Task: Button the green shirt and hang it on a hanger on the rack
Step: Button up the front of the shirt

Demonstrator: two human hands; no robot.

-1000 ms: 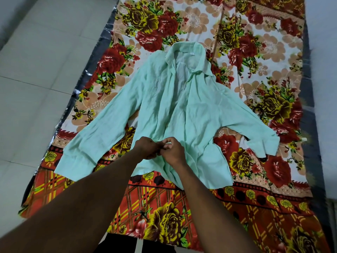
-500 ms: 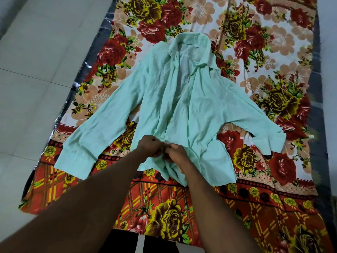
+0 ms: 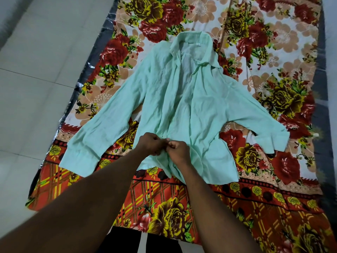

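Tiled floor (image 3: 36, 73): pale grey, running along the left of the view, with a thin strip also at the right edge.

Floral sheet (image 3: 273, 52): spread flat on the floor, printed with red and yellow roses on cream, and a red plaid band at the near end. Dark shiny underlay (image 3: 102, 44) showing along its left border.

Green shirt (image 3: 182, 99): pale mint, long-sleeved, laid front-up on the middle of the sheet. Collar (image 3: 193, 42) at the far end, hem at the near end. Sleeves spread outward and down to either side, cuffs resting on the sheet. Front wrinkled, gaping open below the collar and gathered toward the centre near the hem.

Dark clothing (image 3: 124, 241): at the bottom edge, between the forearms.

Left hand (image 3: 151, 145): fingers curled, pinching the shirt's front edge low on the placket, just above the hem.

Right hand (image 3: 178, 152): fingers curled, pinching the facing front edge, fingertips touching those of the left hand. Button or buttonhole between them too small to make out.
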